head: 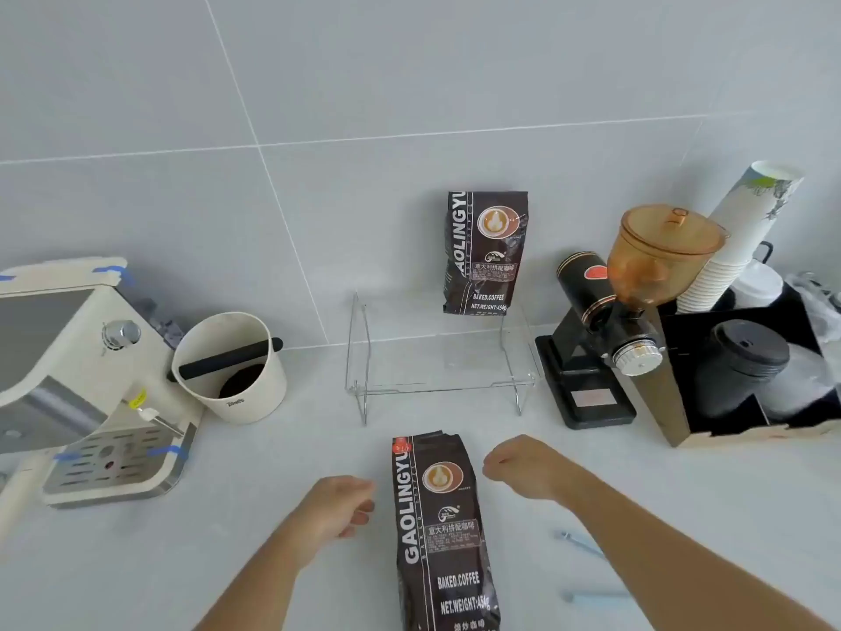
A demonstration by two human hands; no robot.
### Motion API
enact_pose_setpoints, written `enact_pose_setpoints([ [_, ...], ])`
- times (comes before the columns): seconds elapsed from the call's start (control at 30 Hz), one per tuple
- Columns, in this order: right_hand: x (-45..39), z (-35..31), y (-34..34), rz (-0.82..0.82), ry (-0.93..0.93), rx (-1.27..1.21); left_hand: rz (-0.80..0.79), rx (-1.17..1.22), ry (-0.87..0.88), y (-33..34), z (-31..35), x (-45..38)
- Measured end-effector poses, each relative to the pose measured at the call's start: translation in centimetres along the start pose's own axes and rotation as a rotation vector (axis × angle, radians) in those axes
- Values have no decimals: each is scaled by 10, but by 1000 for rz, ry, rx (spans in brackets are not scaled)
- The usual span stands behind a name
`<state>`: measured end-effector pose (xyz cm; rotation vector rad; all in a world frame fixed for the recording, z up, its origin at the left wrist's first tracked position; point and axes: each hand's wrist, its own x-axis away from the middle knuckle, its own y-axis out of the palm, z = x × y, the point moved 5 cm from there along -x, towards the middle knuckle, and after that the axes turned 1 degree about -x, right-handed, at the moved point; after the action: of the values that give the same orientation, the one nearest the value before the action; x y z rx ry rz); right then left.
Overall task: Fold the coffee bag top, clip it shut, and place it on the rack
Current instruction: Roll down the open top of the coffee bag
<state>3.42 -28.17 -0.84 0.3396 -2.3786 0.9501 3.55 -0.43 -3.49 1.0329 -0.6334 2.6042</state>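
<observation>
A dark coffee bag stands on the counter in front of me, its top edge crumpled. My left hand hovers just left of it with fingers loosely curled, holding nothing. My right hand hangs right of the bag's top, fingers bent down, also empty. Neither hand touches the bag. A clear acrylic rack stands behind, against the wall. A second identical coffee bag stands upright on the rack's right side. Two pale blue clips lie on the counter to the right, under my right forearm.
A cream espresso machine fills the left. Beside it sits a cream knock box with a black bar. Right of the rack stand a black grinder with an amber hopper and an organiser holding paper cups and lids.
</observation>
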Motion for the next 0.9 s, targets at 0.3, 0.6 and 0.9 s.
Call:
enact_pose_setpoints([
  [0.3,-13,9,40,7,97,-425,9,254,-44,39,9,-33],
  [0.6,-32,9,50,4,158,-708,40,410,-73,50,14,-43],
  [0.9,-16,-2,43,74,48,-784,38,511,-2,47,39,-5],
])
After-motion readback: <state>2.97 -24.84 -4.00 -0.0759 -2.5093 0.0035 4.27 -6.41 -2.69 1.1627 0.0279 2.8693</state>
